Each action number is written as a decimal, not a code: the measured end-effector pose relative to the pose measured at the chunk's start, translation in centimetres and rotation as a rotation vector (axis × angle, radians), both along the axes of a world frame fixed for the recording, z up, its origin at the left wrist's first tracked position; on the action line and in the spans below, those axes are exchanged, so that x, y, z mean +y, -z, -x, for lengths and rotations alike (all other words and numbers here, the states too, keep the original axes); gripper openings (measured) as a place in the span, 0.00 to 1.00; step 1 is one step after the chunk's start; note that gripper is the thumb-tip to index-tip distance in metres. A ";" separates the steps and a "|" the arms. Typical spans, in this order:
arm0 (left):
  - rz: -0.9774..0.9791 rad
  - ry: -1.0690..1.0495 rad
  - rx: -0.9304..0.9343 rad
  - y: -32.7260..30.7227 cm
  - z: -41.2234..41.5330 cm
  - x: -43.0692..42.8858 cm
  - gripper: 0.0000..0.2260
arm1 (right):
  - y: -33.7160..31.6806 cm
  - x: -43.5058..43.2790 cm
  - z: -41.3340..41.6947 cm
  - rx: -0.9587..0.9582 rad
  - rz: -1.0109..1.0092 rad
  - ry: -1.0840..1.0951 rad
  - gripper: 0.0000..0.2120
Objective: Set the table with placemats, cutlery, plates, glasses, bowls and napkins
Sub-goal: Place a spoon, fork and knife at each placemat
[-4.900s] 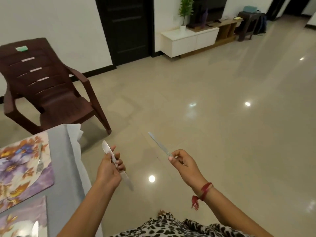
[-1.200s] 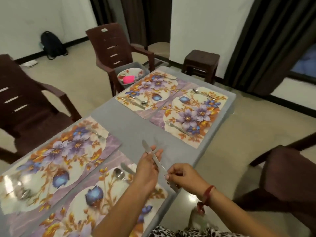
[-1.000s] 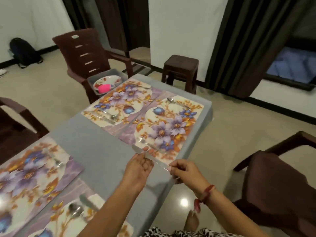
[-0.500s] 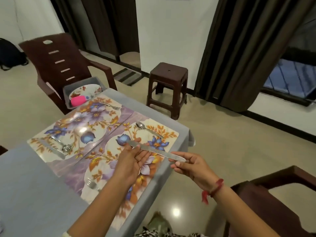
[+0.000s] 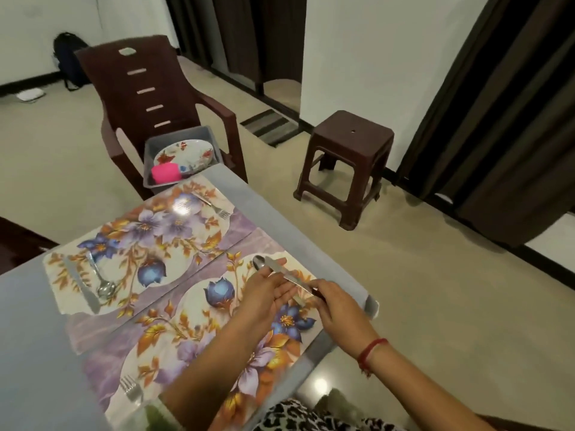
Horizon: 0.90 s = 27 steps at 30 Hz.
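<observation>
A table knife (image 5: pixel 287 275) hangs just above the right end of the near floral placemat (image 5: pixel 199 334). My right hand (image 5: pixel 337 307) pinches its handle end. My left hand (image 5: pixel 269 293) lies under the blade with straight fingers touching it. A spoon (image 5: pixel 258 262) lies on this mat beside the knife's tip, its handle partly hidden by my hands. At the mat's near left end lies a fork (image 5: pixel 130 388). The far placemat (image 5: pixel 149 234) carries a knife (image 5: pixel 82 289), a spoon (image 5: pixel 102 283) and a fork (image 5: pixel 214 206).
The grey table (image 5: pixel 28 343) ends just right of the near mat. A grey bin (image 5: pixel 149 147) with a flowered plate (image 5: pixel 186 155) and a pink object (image 5: pixel 165 173) sits on a brown chair (image 5: pixel 149 88). A brown stool (image 5: pixel 348 163) stands on the floor.
Both hands have carried the knife down and to the right end of the near placemat, beside the spoon. My right hand has slid closer along the handle.
</observation>
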<state>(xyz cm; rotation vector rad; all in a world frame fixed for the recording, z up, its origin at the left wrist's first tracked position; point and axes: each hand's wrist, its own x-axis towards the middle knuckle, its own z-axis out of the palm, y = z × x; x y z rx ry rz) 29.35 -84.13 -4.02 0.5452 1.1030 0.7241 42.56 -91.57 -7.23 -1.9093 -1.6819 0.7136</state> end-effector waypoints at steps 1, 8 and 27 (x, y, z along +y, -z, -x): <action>0.009 -0.004 0.005 0.0 0.0 0.6 0.10 | 0.4 0.5 -0.2 0.085 0.005 0.030 0.11; 0.028 -0.215 0.030 1.2 3.0 3.3 0.09 | 2.4 5.3 -1.3 0.231 0.064 0.211 0.09; 0.164 -0.472 0.062 3.3 8.1 1.5 0.15 | 4.7 10.9 0.7 -0.126 0.255 0.236 0.06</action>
